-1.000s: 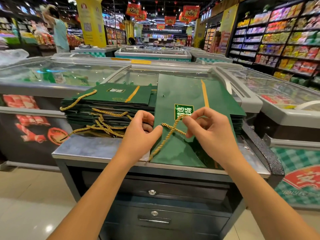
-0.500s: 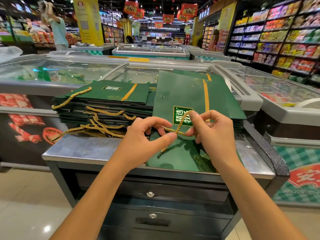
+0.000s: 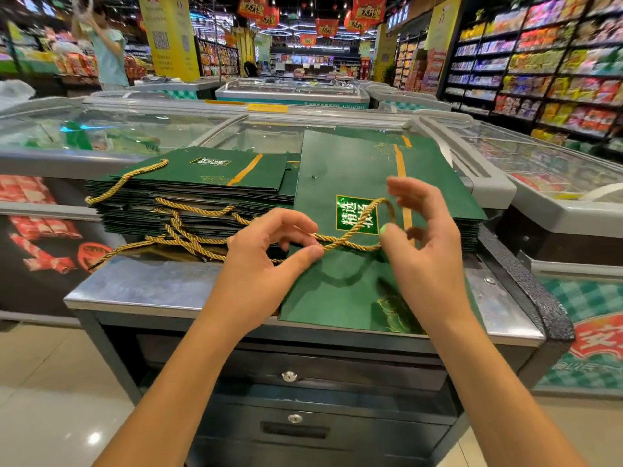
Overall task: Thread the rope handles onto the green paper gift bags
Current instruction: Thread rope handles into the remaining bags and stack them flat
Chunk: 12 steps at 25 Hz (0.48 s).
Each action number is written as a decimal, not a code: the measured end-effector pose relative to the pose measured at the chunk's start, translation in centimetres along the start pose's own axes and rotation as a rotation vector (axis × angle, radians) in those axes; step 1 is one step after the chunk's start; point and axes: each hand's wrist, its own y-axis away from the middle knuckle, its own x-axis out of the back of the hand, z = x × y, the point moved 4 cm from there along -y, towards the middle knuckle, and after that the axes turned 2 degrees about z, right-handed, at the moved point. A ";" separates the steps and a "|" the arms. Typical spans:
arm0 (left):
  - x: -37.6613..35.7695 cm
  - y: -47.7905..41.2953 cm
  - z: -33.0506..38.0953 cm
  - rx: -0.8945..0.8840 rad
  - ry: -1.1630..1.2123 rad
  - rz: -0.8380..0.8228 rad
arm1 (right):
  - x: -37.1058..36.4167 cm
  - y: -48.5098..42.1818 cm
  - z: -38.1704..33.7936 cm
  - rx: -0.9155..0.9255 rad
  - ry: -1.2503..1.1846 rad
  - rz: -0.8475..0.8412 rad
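At centre left of the frame a stack of finished bags [image 3: 202, 183] lies flat on the steel table [image 3: 141, 284]. Gold handles [image 3: 188, 237] trail off its near edge, so a good share of the job looks done. In the middle of the frame the left hand [image 3: 266, 261] pinches a loose gold rope [image 3: 350, 230] between thumb and forefinger, its other fingers curled. The rope loops over the top bag [image 3: 350, 170] of a second pile, right of centre. This bag is glossy dark green and flat, with a gold stripe, a framed label and a small punched hole [image 3: 314, 177]. The rope passes through no visible hole, so this bag looks unthreaded, and probably the pile beneath it too. The right hand [image 3: 424, 251] nips the loop's other side at the thumb, its upper fingers spread loose.
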 end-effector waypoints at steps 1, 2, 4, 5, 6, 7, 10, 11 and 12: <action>0.0 0.0 0.0 0.005 0.010 0.023 | -0.3 0.3 -0.4 0.099 0.059 -0.070; 0.1 -0.1 0.0 0.011 0.021 0.041 | -0.6 0.5 -0.6 0.168 0.103 -0.153; 0.1 -0.1 0.0 0.017 0.044 0.065 | -1.4 0.8 -0.4 0.248 0.174 -0.284; 0.1 -0.1 0.0 0.016 0.053 0.071 | -1.6 0.8 -0.2 0.277 0.199 -0.315; 0.2 0.0 0.0 0.018 0.064 0.072 | -1.8 0.7 0.1 0.301 0.203 -0.325; 0.2 0.0 0.1 0.026 0.076 0.069 | -1.8 0.6 0.4 0.318 0.189 -0.321; 0.1 0.0 0.3 0.064 0.122 0.028 | -1.5 0.3 1.0 0.251 0.132 -0.278; 0.0 0.0 0.3 0.070 0.126 0.016 | -1.6 0.2 1.1 0.209 0.110 -0.287; 0.0 0.0 0.3 0.070 0.118 0.014 | -1.7 0.3 1.0 0.186 0.097 -0.314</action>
